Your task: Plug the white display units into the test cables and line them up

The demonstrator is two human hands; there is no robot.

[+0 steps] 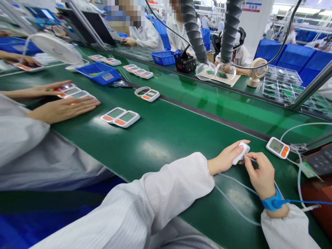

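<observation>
My left hand (228,157) is closed around a small white electronic meter (241,152), which is tilted so its screen does not show. At the meter's lower right edge, my right hand (261,171) pinches a thin pale cable (252,159); its tip is hidden by the fingers. A blue wrist strap (273,202) circles my right wrist. Slack white cable (236,209) loops over the green table (166,148) below my hands. To the right, another white meter (277,147) with orange buttons lies with its display lit and a cable beside it.
Two meters (120,117) lie left of centre, another (150,95) beyond them. A co-worker's hands (64,107) rest on a row of meters at the left. A blue tray (98,72), a fan (256,71) and two extraction hoses (227,31) stand farther back. An orange-fronted box (317,193) is at right.
</observation>
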